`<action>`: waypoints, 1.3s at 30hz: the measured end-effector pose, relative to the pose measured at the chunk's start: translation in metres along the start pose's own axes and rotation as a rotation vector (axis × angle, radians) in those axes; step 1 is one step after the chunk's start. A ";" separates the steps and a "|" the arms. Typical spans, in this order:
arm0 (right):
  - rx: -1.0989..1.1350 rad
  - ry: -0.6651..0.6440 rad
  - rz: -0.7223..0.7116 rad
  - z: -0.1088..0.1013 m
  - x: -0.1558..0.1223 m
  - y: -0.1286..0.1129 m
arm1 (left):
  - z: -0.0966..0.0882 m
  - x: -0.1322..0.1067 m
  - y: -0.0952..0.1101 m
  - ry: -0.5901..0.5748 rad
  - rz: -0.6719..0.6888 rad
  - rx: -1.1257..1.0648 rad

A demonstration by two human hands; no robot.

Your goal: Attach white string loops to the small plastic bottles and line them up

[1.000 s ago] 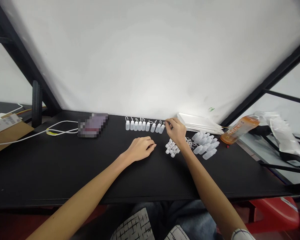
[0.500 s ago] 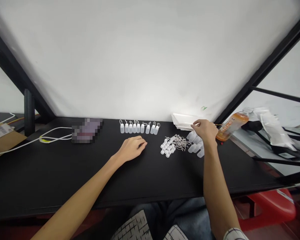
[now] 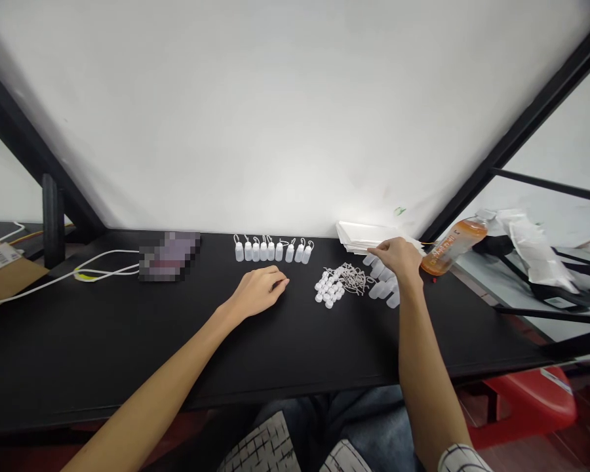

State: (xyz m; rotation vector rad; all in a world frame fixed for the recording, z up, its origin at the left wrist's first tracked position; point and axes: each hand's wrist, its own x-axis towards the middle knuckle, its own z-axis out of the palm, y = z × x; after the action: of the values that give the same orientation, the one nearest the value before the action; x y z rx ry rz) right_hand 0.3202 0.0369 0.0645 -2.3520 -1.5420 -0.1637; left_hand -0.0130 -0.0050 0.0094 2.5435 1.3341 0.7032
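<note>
Resting on the worktop [image 3: 128, 341], my left hand [image 3: 258, 290] lies loosely curled, empty. My right hand [image 3: 397, 257], above loose bottles [image 3: 379, 290] by the back edge, pinches narrowly; on what, I cannot tell.

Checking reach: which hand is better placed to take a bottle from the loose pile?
Right, likely: the right hand is at the loose bottles; the left hand rests on the table, past the caps.
</note>
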 end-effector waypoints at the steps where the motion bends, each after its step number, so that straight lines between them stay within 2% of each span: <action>1: 0.046 0.054 -0.009 0.001 -0.001 -0.002 | 0.000 0.000 0.000 0.004 0.001 0.002; 5: 0.358 0.285 -0.105 0.005 -0.008 -0.017 | 0.001 0.000 0.000 0.027 0.007 -0.005; 7: 0.532 0.299 -0.189 0.008 -0.012 -0.027 | 0.001 -0.001 0.001 0.038 0.001 -0.012; 10: 0.769 0.176 -0.317 0.012 -0.021 -0.044 | 0.001 0.000 0.002 0.071 -0.028 -0.042; 14: 0.991 -0.100 -0.481 0.020 -0.041 -0.070 | -0.002 0.000 0.004 0.181 -0.089 -0.089; 16: 1.056 -0.228 -0.575 0.025 -0.055 -0.084 | -0.004 0.000 0.005 0.199 -0.099 -0.101; 21: 1.034 -0.414 -0.721 0.038 -0.090 -0.110 | -0.002 -0.001 0.007 0.133 -0.055 -0.112; 25: 1.053 -0.516 -0.727 0.039 -0.089 -0.109 | 0.004 -0.001 0.006 0.073 -0.048 -0.136; 27: 0.953 -0.444 -0.710 0.035 -0.077 -0.100 | 0.005 -0.001 0.005 0.077 -0.062 -0.138; 28: 0.849 -0.345 -0.692 0.033 -0.069 -0.094 | 0.005 -0.001 0.005 0.080 -0.075 -0.132; 30: 0.545 -0.129 -0.640 0.029 -0.053 -0.079 | 0.004 -0.001 0.006 0.078 -0.105 -0.111; 32: 0.322 -0.043 -0.545 0.025 -0.039 -0.064 | 0.002 -0.001 0.007 0.063 -0.121 -0.087; 35: 0.160 -0.129 -0.465 0.023 -0.027 -0.045 | 0.001 -0.001 0.008 0.040 -0.122 -0.073; 39: 0.141 -0.255 -0.462 0.019 -0.022 -0.035 | 0.002 -0.002 0.008 0.007 -0.126 -0.055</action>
State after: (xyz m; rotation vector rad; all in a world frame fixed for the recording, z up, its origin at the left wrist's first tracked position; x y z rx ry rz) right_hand 0.2774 0.0363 0.0479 -1.9333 -2.1264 0.1436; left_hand -0.0069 -0.0109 0.0099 2.3927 1.4414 0.7141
